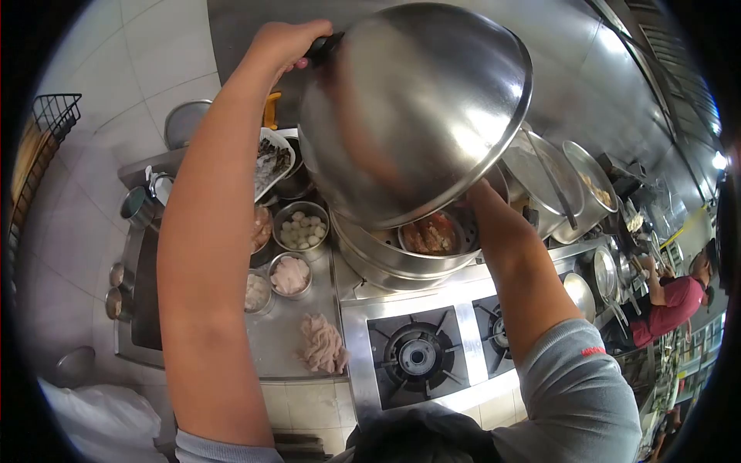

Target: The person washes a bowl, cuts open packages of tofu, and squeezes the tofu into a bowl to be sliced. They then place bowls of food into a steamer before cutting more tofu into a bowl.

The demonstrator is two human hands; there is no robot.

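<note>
My left hand (289, 45) is closed round the black handle of a large domed metal lid (417, 108), held tilted above a steamer pot (386, 258). Inside the steamer, a metal bowl of reddish-brown food (431, 234) shows below the lid's rim. My right hand (482, 194) reaches in at the pot's right side, beside that bowl. The lid and pot hide its fingers, so I cannot make out what it touches.
Left of the pot, a steel counter holds a bowl of white balls (303, 229), a bowl of pale pink meat (290, 275) and a crumpled cloth (323, 343). Gas burners (417, 357) sit in front. Large pots (546, 174) and a co-worker (665, 305) are at right.
</note>
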